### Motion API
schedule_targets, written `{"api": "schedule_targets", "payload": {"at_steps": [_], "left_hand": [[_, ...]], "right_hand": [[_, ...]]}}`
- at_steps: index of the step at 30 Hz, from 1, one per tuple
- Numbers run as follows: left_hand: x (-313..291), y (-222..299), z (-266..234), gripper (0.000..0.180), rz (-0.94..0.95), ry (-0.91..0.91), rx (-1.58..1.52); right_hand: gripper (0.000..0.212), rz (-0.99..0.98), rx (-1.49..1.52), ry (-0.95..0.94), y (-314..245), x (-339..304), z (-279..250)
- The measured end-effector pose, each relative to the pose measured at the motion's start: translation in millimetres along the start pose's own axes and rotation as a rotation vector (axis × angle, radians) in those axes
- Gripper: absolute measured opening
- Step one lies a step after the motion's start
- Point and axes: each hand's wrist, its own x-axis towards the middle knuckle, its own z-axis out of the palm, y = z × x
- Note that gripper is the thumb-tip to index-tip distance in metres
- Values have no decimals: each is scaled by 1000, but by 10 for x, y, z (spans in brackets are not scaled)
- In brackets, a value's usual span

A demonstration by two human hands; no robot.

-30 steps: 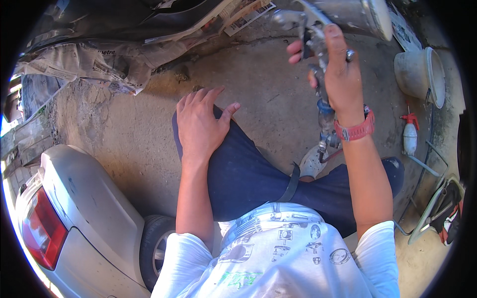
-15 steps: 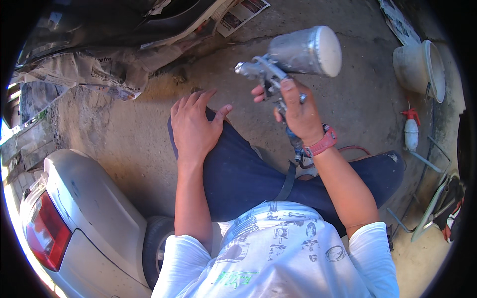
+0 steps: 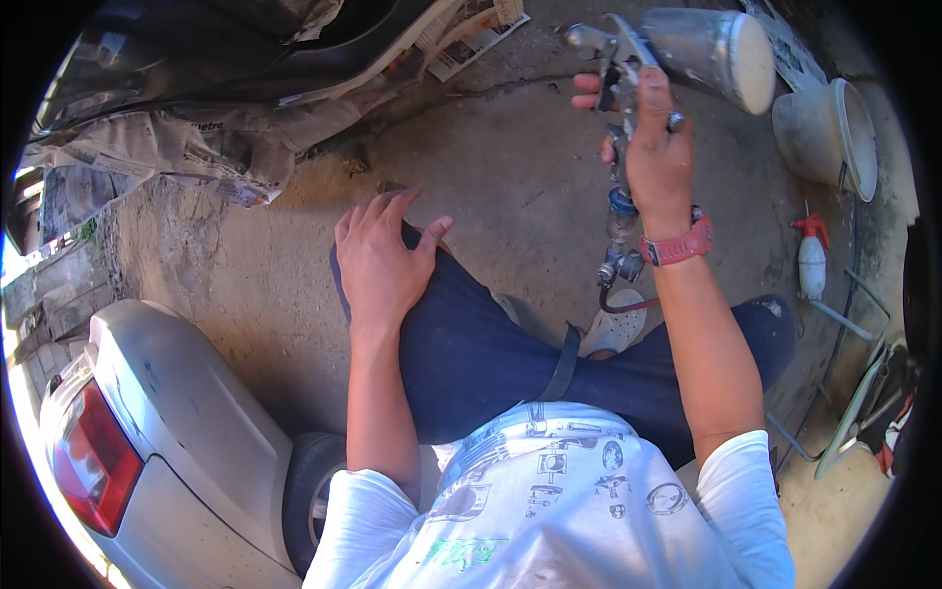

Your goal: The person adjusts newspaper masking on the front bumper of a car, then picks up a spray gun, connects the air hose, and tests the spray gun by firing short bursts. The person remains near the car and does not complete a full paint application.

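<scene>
My right hand (image 3: 655, 147) grips the handle of a metal spray gun (image 3: 628, 69), its fingers wrapped round near the trigger. A silvery paint cup (image 3: 692, 49) with a pale round lid (image 3: 754, 63) is fixed to the gun and lies tilted over to the right. Below the handle hang a blue-ringed fitting (image 3: 620, 202) and a dark red air hose (image 3: 628, 306). A red watch (image 3: 679, 240) is on my right wrist. My left hand (image 3: 385, 250) rests on my left knee, holding nothing, fingers stretched out and thumb apart.
A dark car body panel (image 3: 196, 59) edged with masking newspaper (image 3: 211, 147) stands at the far left. Near left is a silver car (image 3: 206, 393) with a red tail light. On the right are a whitish bucket (image 3: 814, 137), a red-topped spray bottle (image 3: 811, 260) and a metal frame (image 3: 844, 319).
My right hand has carried the spray gun away from me and to the right, bringing more of the fitting and hose into view. My left hand stays almost still on the knee.
</scene>
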Motion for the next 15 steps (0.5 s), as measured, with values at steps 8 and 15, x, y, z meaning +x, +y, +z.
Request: {"api": "schedule_targets", "payload": {"at_steps": [8,15], "left_hand": [[38,49,17,46,-4,-18,-35],[58,101,23,48,16,-19,-39]], "right_hand": [[63,71,34,-282,-472,-302,121],[65,101,-65,-411,-560,-117,240]]}}
